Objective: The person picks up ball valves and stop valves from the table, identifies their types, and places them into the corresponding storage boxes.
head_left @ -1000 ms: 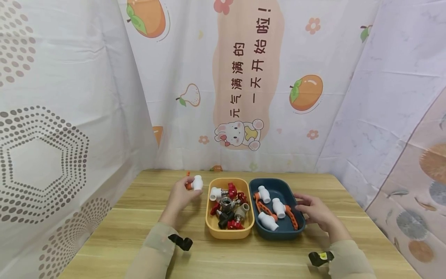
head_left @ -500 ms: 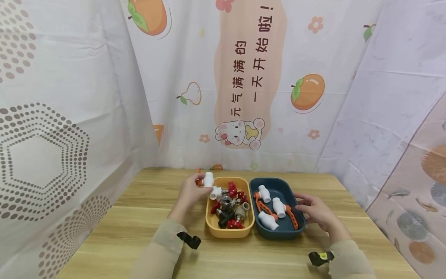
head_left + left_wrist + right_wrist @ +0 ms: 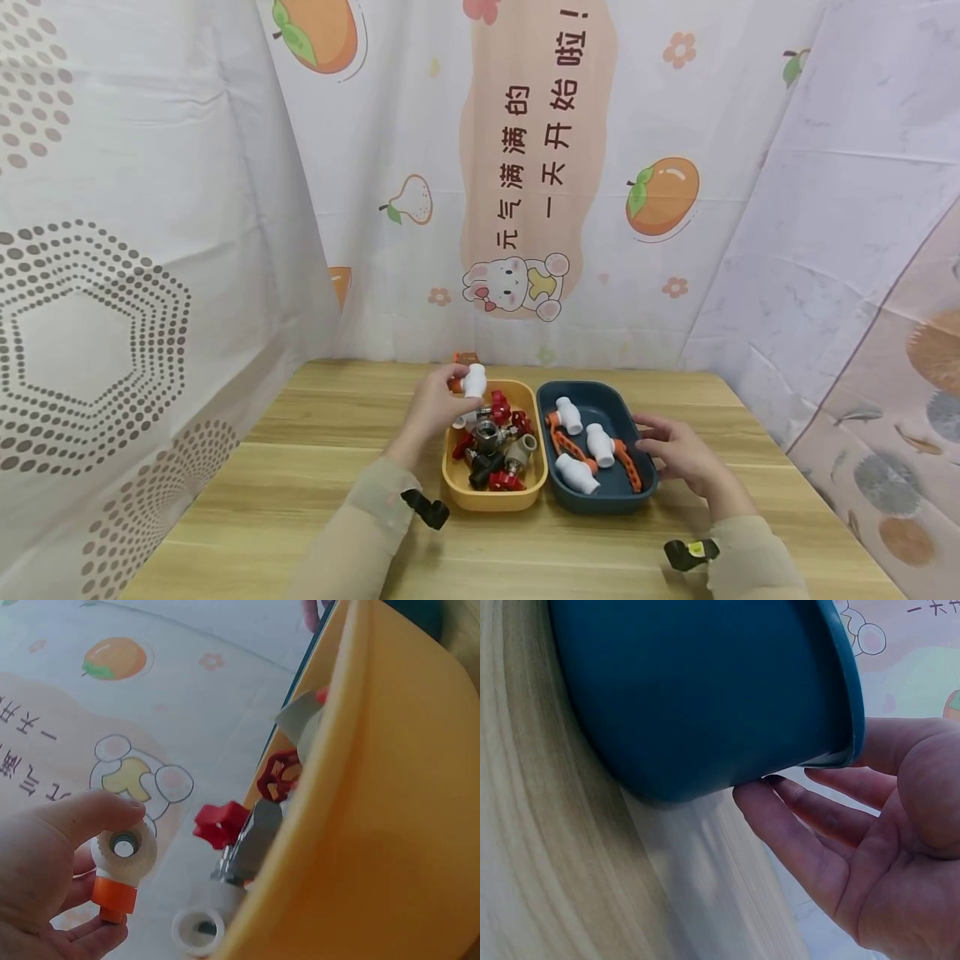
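Observation:
My left hand (image 3: 437, 407) holds a white plastic ball valve (image 3: 475, 381) with an orange handle over the far left corner of the yellow bin (image 3: 491, 502). In the left wrist view, the thumb presses on the valve's white body (image 3: 139, 851), and fingers lie behind it. The yellow bin contains several valves with red handwheels (image 3: 507, 481). On the right, my right hand (image 3: 681, 454) grips the dark blue bin (image 3: 596, 503) by its right side. The right wrist view has fingertips (image 3: 751, 796) against the outer wall; the rim hides the thumb tip.
Inside the blue bin lie several white ball valves (image 3: 577, 474) with orange handles (image 3: 628, 467). Both bins stand side by side on a wooden table (image 3: 337, 442). A printed curtain (image 3: 390, 275) hangs behind the table, with cloth on both sides.
My left hand has carried the white ball valve rightward, from beside the yellow bin to over its far left corner. The right hand stays at the blue bin.

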Demonstrator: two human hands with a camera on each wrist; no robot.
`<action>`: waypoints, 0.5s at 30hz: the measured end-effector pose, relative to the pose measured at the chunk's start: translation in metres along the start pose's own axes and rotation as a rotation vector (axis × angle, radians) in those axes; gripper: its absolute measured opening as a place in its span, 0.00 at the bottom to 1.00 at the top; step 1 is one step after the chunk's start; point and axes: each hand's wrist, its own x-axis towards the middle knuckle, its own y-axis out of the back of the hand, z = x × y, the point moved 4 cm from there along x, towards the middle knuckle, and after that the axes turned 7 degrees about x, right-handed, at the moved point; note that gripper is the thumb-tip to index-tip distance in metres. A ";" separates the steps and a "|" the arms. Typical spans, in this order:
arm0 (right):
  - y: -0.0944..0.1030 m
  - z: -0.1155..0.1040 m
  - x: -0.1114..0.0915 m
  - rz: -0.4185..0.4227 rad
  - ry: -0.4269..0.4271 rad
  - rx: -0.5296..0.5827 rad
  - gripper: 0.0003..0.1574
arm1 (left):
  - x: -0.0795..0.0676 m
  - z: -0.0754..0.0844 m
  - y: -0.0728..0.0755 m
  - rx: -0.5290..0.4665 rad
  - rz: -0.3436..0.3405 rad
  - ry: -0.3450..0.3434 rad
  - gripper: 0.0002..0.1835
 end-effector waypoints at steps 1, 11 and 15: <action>0.000 0.000 0.000 0.000 -0.001 0.001 0.37 | 0.000 0.002 -0.001 0.003 -0.003 -0.004 0.31; 0.000 0.001 0.000 0.001 -0.001 -0.012 0.37 | 0.004 0.023 -0.017 0.060 -0.059 -0.042 0.31; 0.000 -0.001 -0.001 -0.002 0.002 -0.004 0.36 | 0.005 0.031 -0.024 0.070 -0.083 -0.061 0.32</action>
